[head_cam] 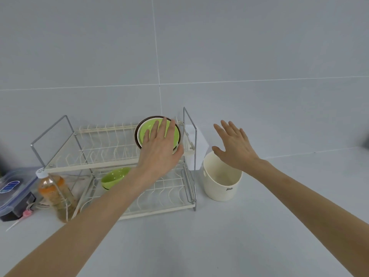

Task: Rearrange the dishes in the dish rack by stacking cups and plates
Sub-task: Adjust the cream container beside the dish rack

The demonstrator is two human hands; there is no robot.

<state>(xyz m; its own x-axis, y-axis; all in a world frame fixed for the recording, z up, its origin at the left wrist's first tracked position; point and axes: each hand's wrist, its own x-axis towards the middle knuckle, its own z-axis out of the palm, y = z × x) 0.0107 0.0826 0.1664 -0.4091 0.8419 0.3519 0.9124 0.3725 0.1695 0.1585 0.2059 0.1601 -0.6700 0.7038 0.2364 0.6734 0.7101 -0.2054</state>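
Observation:
A two-tier cream wire dish rack [111, 166] stands on the counter against the wall. On the right of its upper tier a green plate [146, 127] leans upright against a dark brown plate [137, 128] behind it. My left hand [159, 148] lies flat over the green plate with straight, spread fingers. A green bowl [114, 176] sits on the lower tier, partly hidden by my left forearm. My right hand [232, 144] hovers open to the right of the rack, above a cream cup, holding nothing.
The cream cup [221, 182] stands just right of the rack. A bottle with orange liquid [55, 193] and a clear lidded box [14, 190] sit at the rack's left. A white sheet [199, 148] leans against the wall behind the rack. Grey tiled wall behind.

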